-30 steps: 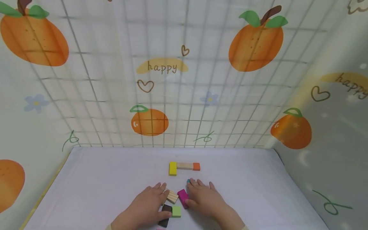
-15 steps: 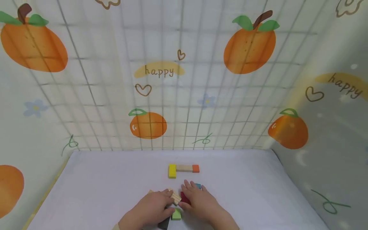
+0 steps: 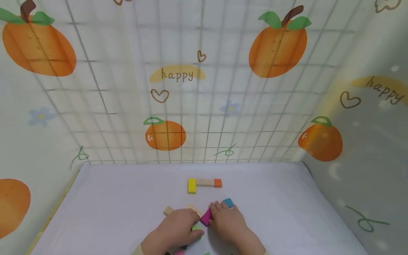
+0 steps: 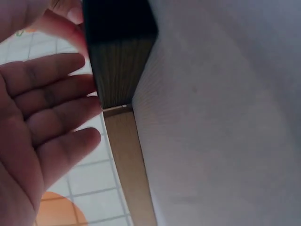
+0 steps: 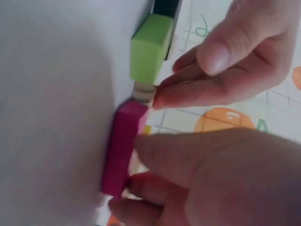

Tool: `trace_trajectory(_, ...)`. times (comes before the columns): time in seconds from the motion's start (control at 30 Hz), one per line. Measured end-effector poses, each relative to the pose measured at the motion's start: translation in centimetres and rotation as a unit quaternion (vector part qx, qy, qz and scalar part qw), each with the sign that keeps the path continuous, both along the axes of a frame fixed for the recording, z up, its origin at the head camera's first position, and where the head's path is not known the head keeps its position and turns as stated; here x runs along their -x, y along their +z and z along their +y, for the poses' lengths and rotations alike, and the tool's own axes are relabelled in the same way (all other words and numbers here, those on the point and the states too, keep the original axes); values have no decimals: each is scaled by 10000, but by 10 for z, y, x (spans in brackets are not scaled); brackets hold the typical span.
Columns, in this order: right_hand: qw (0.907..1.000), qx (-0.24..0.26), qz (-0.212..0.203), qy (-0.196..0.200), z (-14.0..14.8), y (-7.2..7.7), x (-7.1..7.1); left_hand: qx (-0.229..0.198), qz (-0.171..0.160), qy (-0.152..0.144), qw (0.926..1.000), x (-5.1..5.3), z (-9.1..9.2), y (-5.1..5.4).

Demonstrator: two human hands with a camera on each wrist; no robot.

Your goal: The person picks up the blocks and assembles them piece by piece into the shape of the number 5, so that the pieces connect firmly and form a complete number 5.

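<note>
I see the person's left hand (image 3: 178, 226) and right hand (image 3: 227, 221) low over the white desk (image 3: 127, 194), a little apart from each other, their backs upward. The fingers of the left hand are relaxed and almost straight; they reach to a pale wooden block (image 3: 193, 208), and very near to them is a dark block (image 4: 120, 56), though I cannot tell whether they touch it. The left thumb is over the lime-green block (image 5: 149, 52). The right hand is also loose, with its thumb against the magenta block (image 3: 206, 217), which lies on the desk between both hands, partly covered. A blue block (image 3: 228, 202) sits just beyond the right fingers, and a small wooden block (image 3: 168, 210) shows at the outer side of the left hand. Farther away, a yellow block (image 3: 192, 186), a plain wooden strip (image 3: 205, 182) and an orange block (image 3: 218, 183) are joined in a row. Behind the desk hangs a cloth (image 3: 118, 92) with printed oranges.
</note>
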State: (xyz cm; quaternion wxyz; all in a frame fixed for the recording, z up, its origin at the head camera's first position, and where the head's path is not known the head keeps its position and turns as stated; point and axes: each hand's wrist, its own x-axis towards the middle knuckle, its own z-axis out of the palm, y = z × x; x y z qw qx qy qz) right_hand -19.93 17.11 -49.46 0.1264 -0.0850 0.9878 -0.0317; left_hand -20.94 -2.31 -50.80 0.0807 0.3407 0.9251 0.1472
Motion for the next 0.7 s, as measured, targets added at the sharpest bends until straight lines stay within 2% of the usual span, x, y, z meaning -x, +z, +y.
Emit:
trace_trajectory(0.1,9995,-241,141,-153,0,7,-4,-60,-137,-292,9995,1,-1,0)
trace_trajectory(0.2,9984,-407,299,-235,0,11,-9,122,-241,-324,9991,-3,2,3)
trace_trajectory(0.27,9990,-324,302,-73,-1,13,-10,254,-336,-198,9989,-9,7,6)
trace_trajectory(0.4,9992,-10,-64,399,-7,12,-9,391,-339,-136,9986,-21,15,11)
trace_trajectory(0.47,9984,2,-203,533,-10,10,-8,466,-312,-127,9983,-23,17,8)
trace_trajectory(0.53,9982,-130,-150,560,-10,8,-7,523,-365,-26,9980,-22,16,2)
trace_trajectory(0.7,9990,-404,41,188,-7,8,-7,453,-524,230,9973,-16,10,-9)
